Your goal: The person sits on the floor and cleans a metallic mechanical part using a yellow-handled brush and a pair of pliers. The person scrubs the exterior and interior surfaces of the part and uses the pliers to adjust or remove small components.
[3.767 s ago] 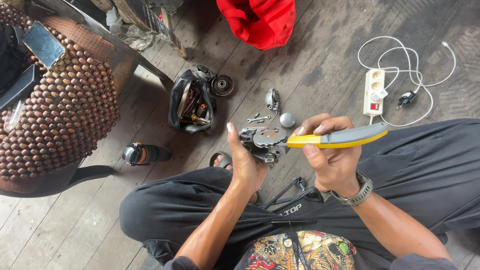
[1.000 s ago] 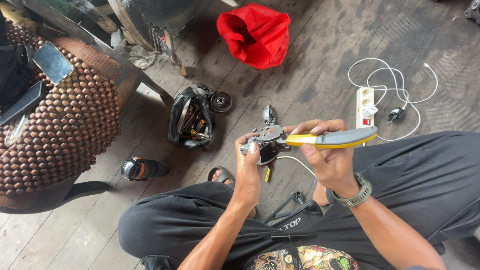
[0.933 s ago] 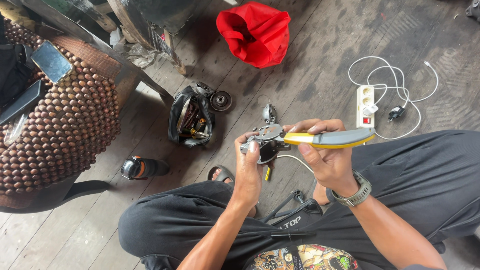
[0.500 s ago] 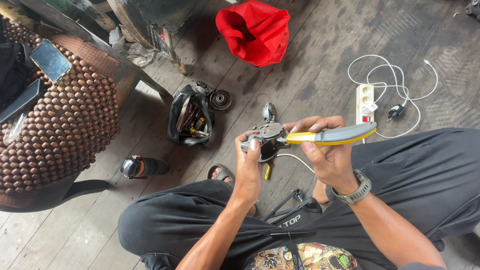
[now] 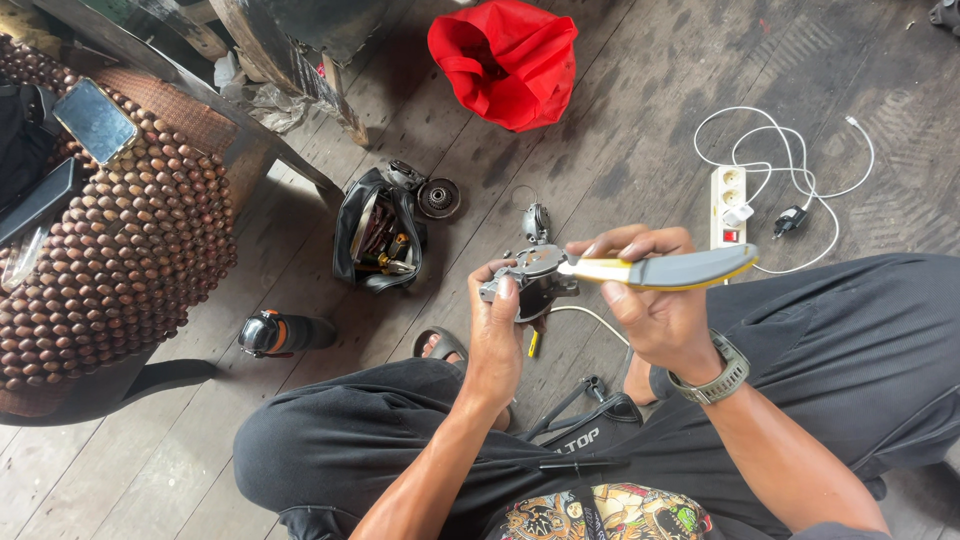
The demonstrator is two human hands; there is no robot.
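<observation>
- Nearest, the person sits with black trousers (image 5: 400, 450) drawn up at the knees over a wooden plank floor (image 5: 620, 130).
- The left hand (image 5: 497, 335) has its grip closed around a small grey metal mechanism (image 5: 530, 275), thumb pressed on its near face, held above the floor between the knees.
- The right hand (image 5: 650, 300), a watch (image 5: 720, 372) on its wrist, has its grip closed on the grey-and-yellow handle of a tool (image 5: 670, 270); the tool's tip meets the mechanism, though what kind of tip it is I cannot tell from here.
- A sandalled foot (image 5: 440, 345) shows just below the mechanism.
- To the left, a black bottle (image 5: 285, 333) lies on its side on the floor.
- Beyond it, an open black pouch (image 5: 375, 240) holds tools, with a round metal part (image 5: 438, 198) just beside it.
- To the right, a white power strip (image 5: 727, 195) lies with a white cable (image 5: 790, 150) looped near it.
- Far left, a phone (image 5: 95, 120) lies on a beaded seat cover (image 5: 120, 260).
- Farthest, a red bag (image 5: 505, 60) slumps on the planks.
</observation>
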